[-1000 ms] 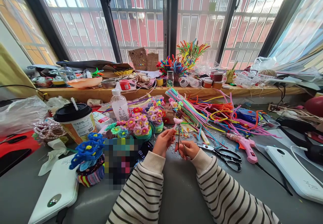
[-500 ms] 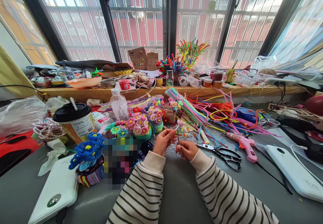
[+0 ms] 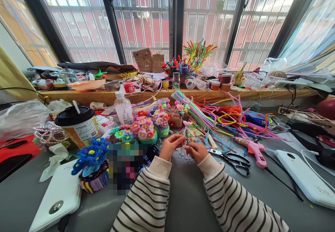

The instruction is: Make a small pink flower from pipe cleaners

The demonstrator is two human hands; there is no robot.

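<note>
Here, the small pink flower (image 3: 187, 123) stands upright just above the fingertips of the left hand (image 3: 169, 147), whose thumb and fingers are pinched together on its lower end. Close beside, the right hand (image 3: 198, 152) curls its fingers around a slim dark tool (image 3: 187, 141) pointing up toward the flower; whether its tips touch is too small to tell. Black-handled scissors (image 3: 237, 161) lie to the right
</note>
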